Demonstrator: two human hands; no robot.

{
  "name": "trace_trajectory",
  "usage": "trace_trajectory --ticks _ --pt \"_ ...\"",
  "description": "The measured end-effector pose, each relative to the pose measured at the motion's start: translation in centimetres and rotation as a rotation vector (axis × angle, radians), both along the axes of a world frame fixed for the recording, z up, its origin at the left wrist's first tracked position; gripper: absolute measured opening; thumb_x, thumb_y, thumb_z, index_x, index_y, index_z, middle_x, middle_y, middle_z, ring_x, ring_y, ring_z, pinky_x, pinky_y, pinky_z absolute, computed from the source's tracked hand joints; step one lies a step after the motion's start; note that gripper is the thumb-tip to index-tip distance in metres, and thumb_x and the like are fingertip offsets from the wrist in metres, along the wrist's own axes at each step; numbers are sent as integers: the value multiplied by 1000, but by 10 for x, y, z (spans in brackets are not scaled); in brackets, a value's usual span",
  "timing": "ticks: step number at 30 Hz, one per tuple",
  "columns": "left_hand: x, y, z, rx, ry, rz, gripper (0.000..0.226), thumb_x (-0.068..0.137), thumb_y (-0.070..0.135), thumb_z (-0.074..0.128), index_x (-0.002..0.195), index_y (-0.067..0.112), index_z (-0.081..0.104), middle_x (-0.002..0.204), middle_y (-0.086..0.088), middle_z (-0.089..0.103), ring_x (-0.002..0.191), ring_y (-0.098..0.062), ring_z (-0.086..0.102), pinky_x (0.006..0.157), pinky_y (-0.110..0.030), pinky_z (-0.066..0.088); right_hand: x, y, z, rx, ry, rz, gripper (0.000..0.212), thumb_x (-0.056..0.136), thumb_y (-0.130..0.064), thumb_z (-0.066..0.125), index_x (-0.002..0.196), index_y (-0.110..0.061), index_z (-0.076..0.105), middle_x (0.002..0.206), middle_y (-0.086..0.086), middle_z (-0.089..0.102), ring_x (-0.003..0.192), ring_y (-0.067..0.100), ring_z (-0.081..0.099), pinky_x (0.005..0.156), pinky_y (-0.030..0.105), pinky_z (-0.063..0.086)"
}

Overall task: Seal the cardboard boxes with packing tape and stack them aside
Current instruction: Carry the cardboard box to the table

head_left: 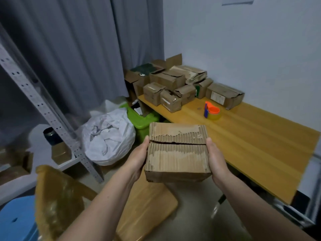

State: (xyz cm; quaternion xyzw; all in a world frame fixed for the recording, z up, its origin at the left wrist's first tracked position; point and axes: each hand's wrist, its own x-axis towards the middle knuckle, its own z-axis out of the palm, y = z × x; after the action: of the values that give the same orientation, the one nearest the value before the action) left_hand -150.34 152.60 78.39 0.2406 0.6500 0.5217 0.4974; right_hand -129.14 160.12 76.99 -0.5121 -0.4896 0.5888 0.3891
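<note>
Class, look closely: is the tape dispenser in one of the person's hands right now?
No: the tape dispenser sits on the table, while both hands hold the cardboard box.

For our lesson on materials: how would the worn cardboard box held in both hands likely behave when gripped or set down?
The box probably dents easily: its outer paper is torn away, baring the ribs. It seems light, since the left hand and right hand hold it only by the sides. Its flat faces suggest it won't roll.

Single head view, mine: looks forward and down, close over my forearms, surface (251, 136) farther off, front-right.
</note>
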Motion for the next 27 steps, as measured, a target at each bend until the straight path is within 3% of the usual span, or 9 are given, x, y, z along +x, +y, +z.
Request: trace_trajectory --ticks 5,8,13,19,24,27 --pt "-28 97 -12 -27 1 -113 49 95 61 41 111 26 71 104 1 75 102 -19 68 98 -42 50 -21 75 -9 8 -44 -99 47 98 -55 29 125 -27 57 112 -3 67 106 18 62 99 46 46" --pt "-43 151 -21 -48 -3 -176 52 93 64 43 115 25 70 105 1 74 104 -19 67 99 -42 49 -32 118 -16 12 -88 -139 57 89 -67 31 122 -30 60 116 -2 67 110 19 61 100 49 45" --pt "-57 222 -24 -67 -47 -228 45 92 60 48 105 25 73 102 0 75 105 -21 67 100 -42 48 -43 176 -11 20 -153 -205 47 100 -49 27 119 -23 61 116 1 65 109 19 59 99 45 45" --pt "-49 288 -32 -102 -130 -256 43 99 52 41 116 23 68 111 -4 72 107 -21 65 99 -40 48 -33 237 -17 -161 -9 -316 54 103 -46 22 101 -17 68 92 2 69 86 17 63 67 31 48" --pt "-32 335 -61 -163 -152 -264 49 98 55 38 119 21 67 110 -4 73 107 -22 65 99 -41 48 -24 288 -39 -184 -112 -323 53 100 -45 26 87 -18 69 94 9 68 93 29 62 87 49 49" --pt "-12 376 -73 -213 -143 -277 55 94 64 38 116 24 68 108 -3 73 105 -22 66 98 -40 49 -4 325 -60 -177 -149 -320 51 96 -51 29 90 -21 70 98 6 69 97 27 62 91 49 48"
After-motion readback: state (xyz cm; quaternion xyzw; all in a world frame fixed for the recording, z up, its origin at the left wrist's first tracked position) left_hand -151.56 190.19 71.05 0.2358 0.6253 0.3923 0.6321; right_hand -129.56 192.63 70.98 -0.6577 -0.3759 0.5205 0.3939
